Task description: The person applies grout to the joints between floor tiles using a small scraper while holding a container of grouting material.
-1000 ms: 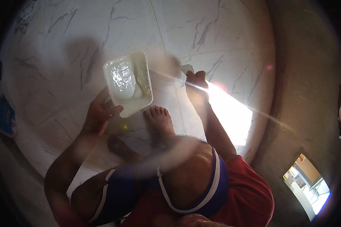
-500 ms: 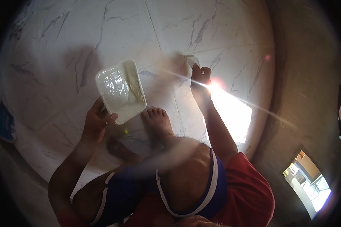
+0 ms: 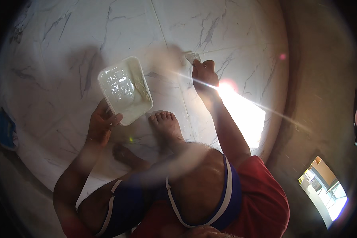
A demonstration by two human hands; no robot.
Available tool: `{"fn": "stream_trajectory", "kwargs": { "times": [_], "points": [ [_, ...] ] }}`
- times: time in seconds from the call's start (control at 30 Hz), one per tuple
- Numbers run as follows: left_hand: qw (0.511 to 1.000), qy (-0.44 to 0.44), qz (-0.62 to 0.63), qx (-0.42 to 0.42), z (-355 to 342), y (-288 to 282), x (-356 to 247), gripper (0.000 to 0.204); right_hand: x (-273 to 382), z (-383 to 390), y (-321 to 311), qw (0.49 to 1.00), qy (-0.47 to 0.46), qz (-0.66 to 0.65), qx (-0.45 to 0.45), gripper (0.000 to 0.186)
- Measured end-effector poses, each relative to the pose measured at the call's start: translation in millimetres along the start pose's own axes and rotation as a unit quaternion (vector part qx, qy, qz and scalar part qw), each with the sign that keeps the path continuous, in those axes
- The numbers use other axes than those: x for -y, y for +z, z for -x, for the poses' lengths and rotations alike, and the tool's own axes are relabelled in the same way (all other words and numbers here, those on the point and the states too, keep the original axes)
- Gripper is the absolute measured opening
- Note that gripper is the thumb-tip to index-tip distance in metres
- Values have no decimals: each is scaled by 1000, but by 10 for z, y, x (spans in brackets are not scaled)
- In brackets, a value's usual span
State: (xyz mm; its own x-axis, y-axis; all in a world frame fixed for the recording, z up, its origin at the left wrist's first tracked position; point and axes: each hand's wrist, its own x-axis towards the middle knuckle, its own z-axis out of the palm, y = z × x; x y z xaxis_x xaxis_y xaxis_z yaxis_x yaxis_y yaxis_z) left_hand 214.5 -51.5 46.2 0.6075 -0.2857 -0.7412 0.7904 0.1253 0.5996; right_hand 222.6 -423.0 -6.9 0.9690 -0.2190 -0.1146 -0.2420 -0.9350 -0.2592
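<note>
My left hand (image 3: 103,123) grips a white rectangular plastic tray (image 3: 112,109) by its lower left corner, with glossy, wet pale material inside. My right hand (image 3: 204,73) is closed on a small flat scraper (image 3: 192,56) at the marble-patterned tiled floor (image 3: 174,23), near a thin joint line. Whether the scraper's edge touches the tile is unclear. My bare foot (image 3: 166,125) rests on the tiles between the two hands, just below the tray.
A bright patch of sunlight (image 3: 244,117) lies right of my right forearm. A plain brownish surface (image 3: 305,91) runs along the right, with a bright window-like opening (image 3: 323,188) at lower right. A blue object (image 3: 6,131) is at the left edge.
The tray shifted left and down, then slightly back up. My right hand moved down and right, then up and left with the scraper.
</note>
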Motion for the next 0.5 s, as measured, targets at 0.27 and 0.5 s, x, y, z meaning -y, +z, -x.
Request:
{"fn": "stream_trajectory", "kwargs": {
  "times": [0.27,0.5],
  "points": [
    [1000,18,7,1,4,-2,46,82,142,230,274,993,32,42,103,17],
    [1000,18,6,-2,21,66,3,84,292,750,-489,991,-16,-113,70,25]
  ]
}}
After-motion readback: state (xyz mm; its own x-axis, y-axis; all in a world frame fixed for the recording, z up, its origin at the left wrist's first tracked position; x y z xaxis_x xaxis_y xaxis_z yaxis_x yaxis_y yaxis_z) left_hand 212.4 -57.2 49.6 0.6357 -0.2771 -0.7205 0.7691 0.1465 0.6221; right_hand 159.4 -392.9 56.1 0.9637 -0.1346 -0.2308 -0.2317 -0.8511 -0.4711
